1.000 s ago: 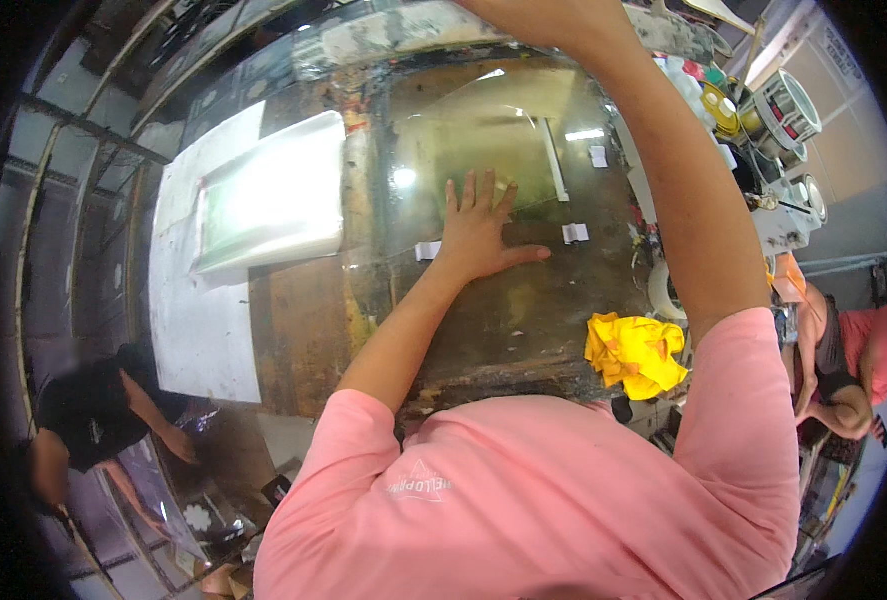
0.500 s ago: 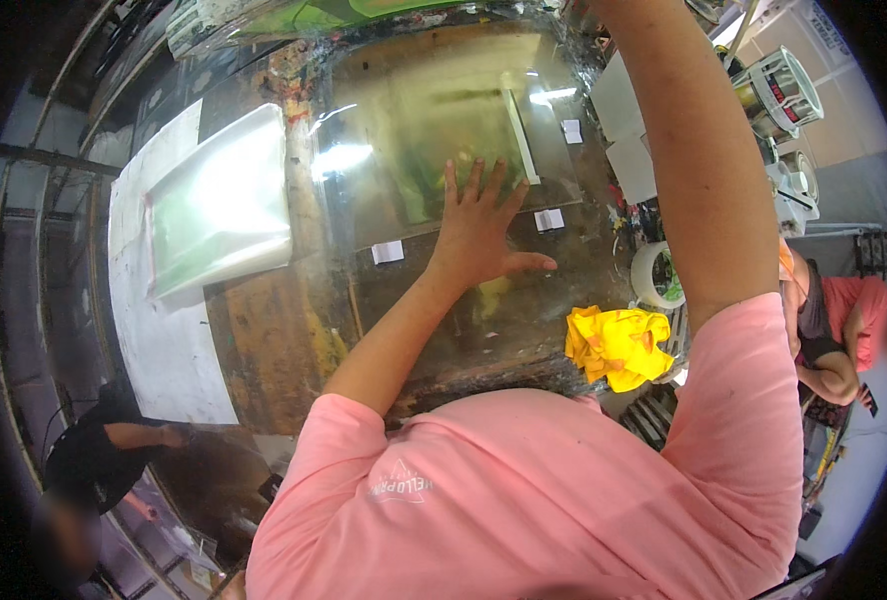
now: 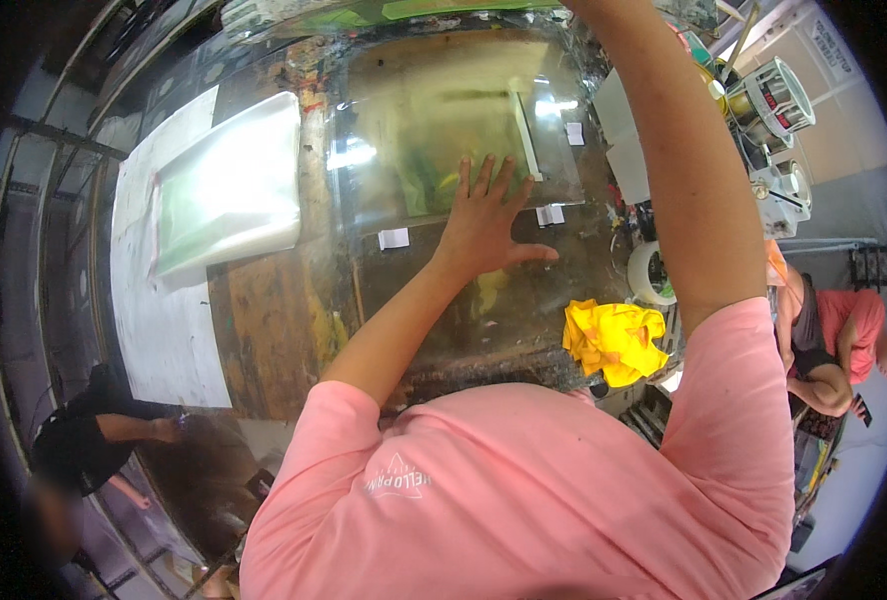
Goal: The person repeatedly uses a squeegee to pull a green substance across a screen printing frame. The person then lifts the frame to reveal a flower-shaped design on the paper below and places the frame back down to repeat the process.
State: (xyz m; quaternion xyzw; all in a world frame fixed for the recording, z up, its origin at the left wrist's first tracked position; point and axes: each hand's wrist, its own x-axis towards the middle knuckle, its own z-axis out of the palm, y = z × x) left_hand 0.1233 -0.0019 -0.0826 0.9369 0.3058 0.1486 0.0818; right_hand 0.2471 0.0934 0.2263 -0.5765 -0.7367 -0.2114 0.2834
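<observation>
My left hand [image 3: 484, 218] lies palm down with its fingers spread, over the lower edge of a clear, glossy sheet [image 3: 414, 130] on the worktable. Beside its fingertips, a narrow white strip [image 3: 526, 135] runs along the sheet. Small white folded tabs sit around it: one tab [image 3: 394, 238] left of my wrist, another tab [image 3: 550, 215] by my thumb and a third tab [image 3: 575, 133] farther up. My right arm [image 3: 704, 170] reaches forward past the top edge, and its hand is out of view. At the far edge shows part of a green panel [image 3: 454, 8].
Left of the sheet, a stack of clear plastic sheets [image 3: 229, 190] rests on white paper [image 3: 169, 340]. A crumpled yellow cloth [image 3: 614, 342] lies near right, below a white round container [image 3: 648, 273]. Cans [image 3: 772, 98] stand at right. Other people are at both sides.
The green panel at the far edge has shifted away and shows less. My left hand stays spread on the sheet, and the whole view has moved slightly.
</observation>
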